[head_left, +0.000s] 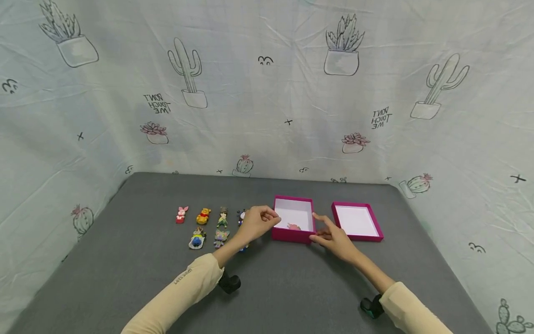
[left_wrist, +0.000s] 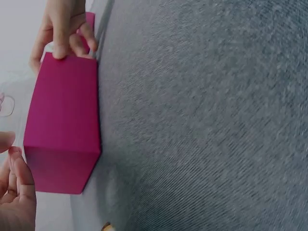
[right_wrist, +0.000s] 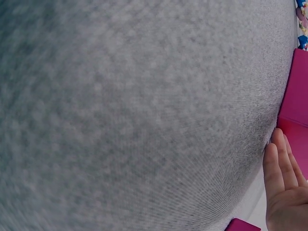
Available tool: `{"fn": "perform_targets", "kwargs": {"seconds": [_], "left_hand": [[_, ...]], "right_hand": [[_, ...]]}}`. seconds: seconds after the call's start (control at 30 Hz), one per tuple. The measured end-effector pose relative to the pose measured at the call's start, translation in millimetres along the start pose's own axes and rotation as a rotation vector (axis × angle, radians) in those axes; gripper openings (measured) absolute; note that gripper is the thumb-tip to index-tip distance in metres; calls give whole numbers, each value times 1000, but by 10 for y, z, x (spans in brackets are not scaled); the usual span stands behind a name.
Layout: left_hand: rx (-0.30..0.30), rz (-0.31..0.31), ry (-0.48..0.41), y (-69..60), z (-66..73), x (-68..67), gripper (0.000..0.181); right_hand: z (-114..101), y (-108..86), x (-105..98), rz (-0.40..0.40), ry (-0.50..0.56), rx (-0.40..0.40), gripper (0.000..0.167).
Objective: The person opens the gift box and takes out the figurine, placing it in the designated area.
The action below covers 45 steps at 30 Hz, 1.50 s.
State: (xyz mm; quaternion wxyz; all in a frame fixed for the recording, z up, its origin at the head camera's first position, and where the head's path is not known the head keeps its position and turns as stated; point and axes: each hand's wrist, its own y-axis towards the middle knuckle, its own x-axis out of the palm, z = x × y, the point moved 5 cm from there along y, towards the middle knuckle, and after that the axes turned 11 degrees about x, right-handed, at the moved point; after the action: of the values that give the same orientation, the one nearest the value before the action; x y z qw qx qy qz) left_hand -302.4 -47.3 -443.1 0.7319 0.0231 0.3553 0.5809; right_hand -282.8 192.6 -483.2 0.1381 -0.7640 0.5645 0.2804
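Observation:
An open magenta box (head_left: 293,236) with a white inside stands before me, a small pink figurine (head_left: 294,227) lying in it near the front. My left hand (head_left: 259,221) hovers at the box's left rim, fingers loosely bent and thumb close to them; nothing shows between them in the left wrist view. Against the box's right side rests my right hand (head_left: 333,239), its thumb by the front corner. The right wrist view shows that hand's fingers (right_wrist: 284,166) straight along the box wall.
The box's magenta lid (head_left: 358,221) lies inside up to the right. On the left stand several small figurines in rows, among them a pig (head_left: 181,215), a yellow bear (head_left: 203,216) and a blue-and-yellow one (head_left: 197,238). Left forearm partly covers others. A grey table (head_left: 288,287) meets a printed curtain behind.

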Motion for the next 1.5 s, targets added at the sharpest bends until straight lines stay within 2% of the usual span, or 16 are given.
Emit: {"fn": "perform_targets", "kwargs": {"seconds": [0.1, 0.37, 0.57, 0.7, 0.8, 0.9, 1.03, 1.13, 1.2, 1.3, 1.5], "left_hand": [[15, -11, 53, 16, 5, 73, 10], [-13, -49, 189, 119, 42, 203, 12], [5, -168, 297, 257, 68, 324, 13], [6, -246, 333, 346, 51, 391, 12], [36, -328, 359, 405, 35, 420, 9], [103, -455, 367, 472, 4, 440, 6], [206, -632, 299, 600, -32, 441, 4], [261, -734, 244, 712, -45, 433, 6], [277, -798, 231, 776, -54, 439, 7], [281, -873, 265, 835, -64, 446, 10], [238, -969, 323, 837, -123, 507, 17]], "right_hand": [[-11, -5, -16, 3, -1, -1, 65], [10, -18, -59, 2, -12, 20, 65], [49, -31, -97, 12, -9, 43, 66], [68, -40, -104, 8, -11, 49, 66], [77, -45, -108, 4, -21, 45, 66], [82, -51, -119, 8, -20, 53, 66], [85, -55, -117, 10, -12, 65, 66], [74, -47, -91, 8, -11, 57, 66], [64, -35, -65, 10, -16, 52, 65], [15, -18, -22, 11, -21, 45, 65], [-238, -65, 7, -10, -2, 59, 63]]}}
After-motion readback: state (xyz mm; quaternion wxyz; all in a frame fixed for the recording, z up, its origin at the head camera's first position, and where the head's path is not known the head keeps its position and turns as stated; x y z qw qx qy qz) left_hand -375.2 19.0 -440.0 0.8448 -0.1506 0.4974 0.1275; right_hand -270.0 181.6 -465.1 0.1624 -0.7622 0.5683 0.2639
